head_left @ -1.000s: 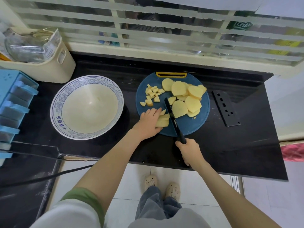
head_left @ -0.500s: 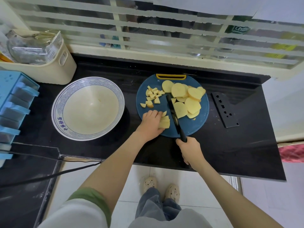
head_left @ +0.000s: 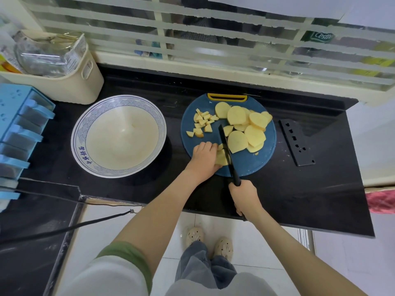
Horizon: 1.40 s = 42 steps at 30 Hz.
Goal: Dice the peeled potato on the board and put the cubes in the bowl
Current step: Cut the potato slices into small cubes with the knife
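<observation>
At the board's (head_left: 252, 165) near edge, my curled left hand (head_left: 203, 159) is clamping the potato stack (head_left: 222, 160) while my right hand (head_left: 243, 195) is gripping the knife (head_left: 226, 150), whose blade, crowding my fingers (head_left: 210, 146), is risking a cut; the bowl (head_left: 80, 133) is waiting left of the board.

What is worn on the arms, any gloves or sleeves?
No gloves, watch or rings show. The left arm is bare below a short white sleeve with a green cuff. The right arm is bare as far as the frame shows.
</observation>
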{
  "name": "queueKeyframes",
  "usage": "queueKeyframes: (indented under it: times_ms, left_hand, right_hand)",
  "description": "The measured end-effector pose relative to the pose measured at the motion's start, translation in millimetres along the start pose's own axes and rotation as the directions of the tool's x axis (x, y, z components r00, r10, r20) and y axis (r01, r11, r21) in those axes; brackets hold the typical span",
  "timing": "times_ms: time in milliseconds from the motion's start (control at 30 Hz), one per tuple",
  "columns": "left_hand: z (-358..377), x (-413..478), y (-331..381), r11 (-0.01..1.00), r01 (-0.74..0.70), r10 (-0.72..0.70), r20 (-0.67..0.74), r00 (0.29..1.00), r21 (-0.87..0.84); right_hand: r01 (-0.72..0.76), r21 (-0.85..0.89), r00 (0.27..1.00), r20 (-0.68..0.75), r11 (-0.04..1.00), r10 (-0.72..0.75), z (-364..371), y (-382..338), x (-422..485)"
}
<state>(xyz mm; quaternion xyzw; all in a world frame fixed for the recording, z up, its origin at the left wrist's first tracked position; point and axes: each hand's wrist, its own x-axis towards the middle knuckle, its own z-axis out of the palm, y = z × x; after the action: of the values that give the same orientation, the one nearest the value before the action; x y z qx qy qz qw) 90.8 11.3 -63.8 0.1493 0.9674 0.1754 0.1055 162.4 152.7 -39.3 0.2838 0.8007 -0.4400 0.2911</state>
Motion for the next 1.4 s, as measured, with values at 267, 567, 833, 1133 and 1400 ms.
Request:
queueKeyframes:
  times_ms: [267,567,833,1133,1400]
  left_hand:
    - [4,1,-5,0.998,-0.024,0.024,-0.005,1.0,-0.053]
    - [5,1,-9,0.998,-0.026,0.026,0.01,1.0,-0.057]
    - [2,-6,-9,0.981,0.097,-0.095,0.02,0.995,-0.166]
    - [-3,-5,-11,0.991,0.067,-0.067,0.004,0.998,-0.116]
    - [1,-6,-13,0.993,0.017,-0.019,-0.017,1.0,-0.113]
  right_hand:
    - [-0.026,-0.048,1.0,0.011,0.998,0.027,2,1,9]
    - [-0.065,-0.053,0.998,0.017,0.996,0.066,-1,-17,22]
    - [0.007,0.05,1.0,-0.001,0.999,-0.007,-15,-14,2]
    - [-0.021,0.018,0.998,0.053,1.0,0.02,-7,-6,-5]
    - [-0.05,-0.094,0.998,0.029,0.994,0.053,5,-3,7]
